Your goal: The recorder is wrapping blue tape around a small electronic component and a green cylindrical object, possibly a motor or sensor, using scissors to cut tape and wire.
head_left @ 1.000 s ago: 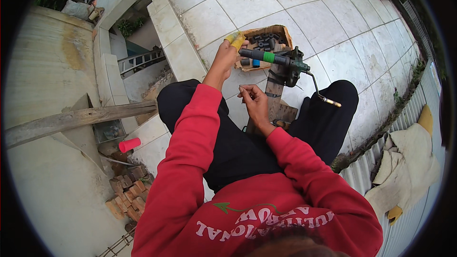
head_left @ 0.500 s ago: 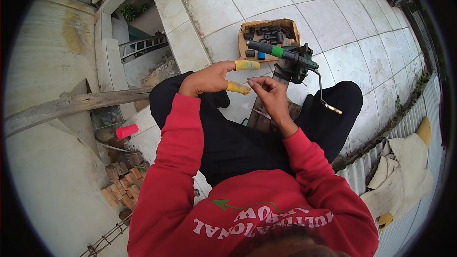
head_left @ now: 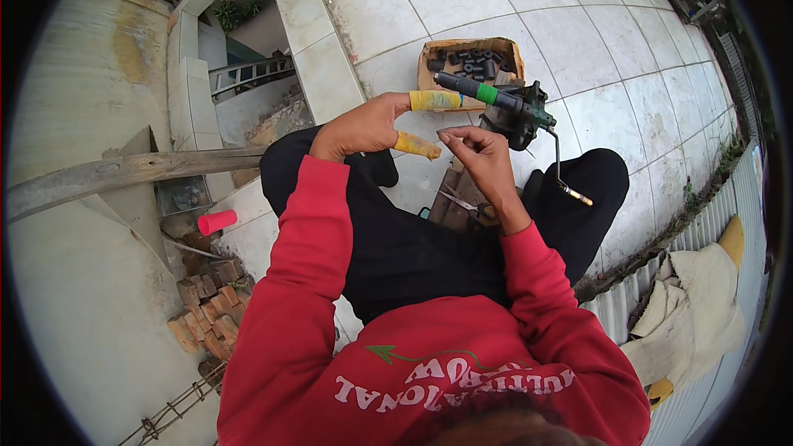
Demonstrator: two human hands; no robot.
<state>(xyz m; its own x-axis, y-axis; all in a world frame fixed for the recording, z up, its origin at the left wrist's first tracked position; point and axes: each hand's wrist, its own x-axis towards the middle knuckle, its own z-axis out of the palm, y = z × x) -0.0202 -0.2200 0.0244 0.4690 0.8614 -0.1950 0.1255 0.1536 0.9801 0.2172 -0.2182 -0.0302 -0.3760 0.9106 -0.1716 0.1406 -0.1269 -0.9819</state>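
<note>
My left hand [head_left: 363,125] reaches in over my left thigh, two fingers wrapped in yellow tape [head_left: 418,144]. These fingers stretch out apart, with nothing visible between them. Facing them, my right hand [head_left: 481,157] is closed in a pinch, its fingertips just beside the lower taped finger. What the pinch holds, if anything, is too small to make out. Beyond my right hand stands a dark hand-cranked device [head_left: 525,113] with a black, green-banded rod and a bent crank handle [head_left: 568,190]. Scissors [head_left: 464,202] lie on the wooden bench [head_left: 446,213] below my right hand.
An open cardboard box [head_left: 426,78] of black cylindrical pieces sits on the white tiles behind the device. A wooden beam [head_left: 132,180] juts in from the left. Near it are a pink cup [head_left: 217,222] and stacked bricks [head_left: 211,318]. Corrugated metal sheeting [head_left: 615,306] runs along the right.
Both hands have shifted slightly to the right. My right hand has come away from over the bench a little, so the scissors show more fully. The right fingers stay pinched.
</note>
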